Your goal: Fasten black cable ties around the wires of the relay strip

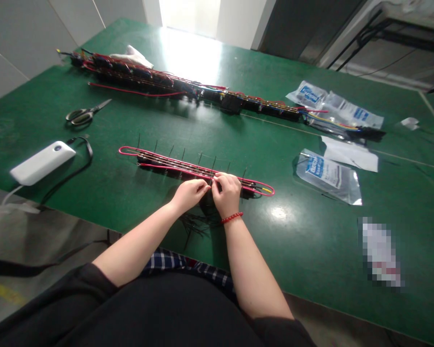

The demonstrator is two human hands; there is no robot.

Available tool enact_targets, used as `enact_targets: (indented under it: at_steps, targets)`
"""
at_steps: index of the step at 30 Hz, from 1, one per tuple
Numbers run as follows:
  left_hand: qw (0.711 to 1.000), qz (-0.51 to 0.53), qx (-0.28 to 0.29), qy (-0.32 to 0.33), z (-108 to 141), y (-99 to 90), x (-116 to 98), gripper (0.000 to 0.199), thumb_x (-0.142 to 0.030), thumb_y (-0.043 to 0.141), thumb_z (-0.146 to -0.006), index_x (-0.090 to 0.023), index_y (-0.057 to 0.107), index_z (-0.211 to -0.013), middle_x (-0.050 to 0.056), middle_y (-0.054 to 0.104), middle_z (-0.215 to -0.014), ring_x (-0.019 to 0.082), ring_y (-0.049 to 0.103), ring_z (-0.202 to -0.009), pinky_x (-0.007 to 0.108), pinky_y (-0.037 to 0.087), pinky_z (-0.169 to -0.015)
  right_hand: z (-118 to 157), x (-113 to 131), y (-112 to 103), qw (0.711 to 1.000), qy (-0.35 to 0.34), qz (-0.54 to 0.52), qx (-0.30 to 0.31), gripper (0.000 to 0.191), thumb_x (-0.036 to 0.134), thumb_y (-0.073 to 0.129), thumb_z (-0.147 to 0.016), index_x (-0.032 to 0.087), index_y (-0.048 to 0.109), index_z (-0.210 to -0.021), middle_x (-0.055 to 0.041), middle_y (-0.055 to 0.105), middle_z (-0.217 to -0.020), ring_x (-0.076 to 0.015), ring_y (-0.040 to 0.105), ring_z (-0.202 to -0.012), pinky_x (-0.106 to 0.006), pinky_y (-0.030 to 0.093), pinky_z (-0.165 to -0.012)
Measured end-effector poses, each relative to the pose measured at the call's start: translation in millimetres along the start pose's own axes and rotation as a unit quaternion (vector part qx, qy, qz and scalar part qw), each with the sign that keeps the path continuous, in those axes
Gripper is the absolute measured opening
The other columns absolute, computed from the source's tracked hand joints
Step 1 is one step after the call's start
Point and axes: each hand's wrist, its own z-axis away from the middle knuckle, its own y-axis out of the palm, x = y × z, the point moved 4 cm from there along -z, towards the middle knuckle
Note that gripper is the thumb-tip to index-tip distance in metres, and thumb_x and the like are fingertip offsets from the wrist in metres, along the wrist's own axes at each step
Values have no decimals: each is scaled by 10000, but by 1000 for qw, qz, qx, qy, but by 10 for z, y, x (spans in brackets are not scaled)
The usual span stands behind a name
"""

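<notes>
Black sleeves [72,294] nearest, forearms bare, reaching over a green bench [311,241]. Pixelated whitish item [379,250] near right, not identifiable. Loose thin black strips [195,225] heaped by the near edge, below the hands. Red beaded bracelet [232,218] on the right wrist. Left hand [191,196] and right hand [227,193] almost meet, thumb and fingers of each drawn into a pinch; cannot tell whether anything is grasped between them. Both at the near side of a red-looped wire bundle [173,165], which lies lengthwise across the bench before the person, slender black strips rising along it. White power bank [41,163] to the left, cable attached; clear plastic bag [325,176] to the right, white paper [350,153] just beyond. Farther left, scissors [81,115], blades slightly apart. Across the back, a longer wire harness [148,77]; white cloth [139,57] behind it.
</notes>
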Motion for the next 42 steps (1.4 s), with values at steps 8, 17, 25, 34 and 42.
enact_targets:
  at_steps: [8, 17, 25, 34, 42]
  targets:
    - [967, -200, -131, 85, 141, -559, 244, 311, -404, 470, -1007, -211, 684, -890, 56, 717, -905, 210, 631, -906, 336, 427, -857, -1, 8, -18, 1000, -1, 3, 7, 110, 222, 568, -928, 229, 646, -851, -62, 745, -1040, -232, 638, -1022, -414, 438, -977]
    - [938, -266, -202, 97, 162, -849, 566, 238, -319, 500, -997, -273, 702, -1113, 57, 698, -1206, 242, 600, -1149, 427, 358, -1037, -12, 12, -39, 1000, -14, 11, 5, 70, 221, 599, -896, 230, 645, -844, -53, 749, -1032, -233, 646, -1009, -412, 448, -971]
    - [941, -253, -192, 119, 169, -846, 546, 292, -214, 469, -990, -286, 728, -1102, 40, 715, -1172, 220, 623, -1104, 411, 387, -1014, -12, 17, -23, 999, -8, 33, 11, 65, 217, 589, -896, 232, 631, -848, -51, 742, -1046, -235, 629, -993, -408, 441, -946]
    - [944, -249, -169, 132, 179, -835, 495, 288, -218, 486, -976, -305, 747, -1062, 33, 728, -1117, 217, 633, -1059, 421, 406, -983, 14, -9, -37, 998, 5, 64, -2, 53, 199, 611, -833, 236, 582, -809, -45, 729, -1009, -249, 604, -967, -414, 415, -912]
    - [949, -246, -167, 104, 144, -837, 511, 335, -332, 501, -963, -264, 651, -1254, 76, 647, -1316, 268, 557, -1244, 463, 346, -1097, 23, -57, -172, 995, 44, 92, 4, 113, 164, 622, -756, 241, 544, -784, -42, 694, -919, -260, 561, -918, -403, 400, -844]
